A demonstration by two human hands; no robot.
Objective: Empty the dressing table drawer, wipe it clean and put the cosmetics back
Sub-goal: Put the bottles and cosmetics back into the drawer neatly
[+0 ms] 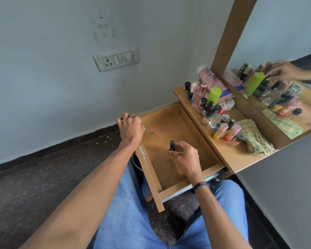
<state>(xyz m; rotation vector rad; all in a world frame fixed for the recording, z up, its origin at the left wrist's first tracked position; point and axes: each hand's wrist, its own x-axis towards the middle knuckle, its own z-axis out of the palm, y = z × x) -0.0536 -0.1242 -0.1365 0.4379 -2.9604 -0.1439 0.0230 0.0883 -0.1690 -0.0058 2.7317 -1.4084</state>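
Right hand half hides a dark bottle; left hand covers something green.

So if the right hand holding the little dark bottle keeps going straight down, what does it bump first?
Probably the bare wooden floor of the drawer. The right hand holds the small dark bottle over it, and nothing shows underneath. How high the bottle is above the wood is hard to tell.

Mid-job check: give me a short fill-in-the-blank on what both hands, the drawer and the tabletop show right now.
1. The right hand holds a small dark bottle with a black cap inside the open wooden ____.
2. The left hand rests at the drawer's front panel, closed around something ____ in colour.
3. The folded checked cloth lies on the wooden tabletop in front of the ____.

Missing words: drawer; green; mirror
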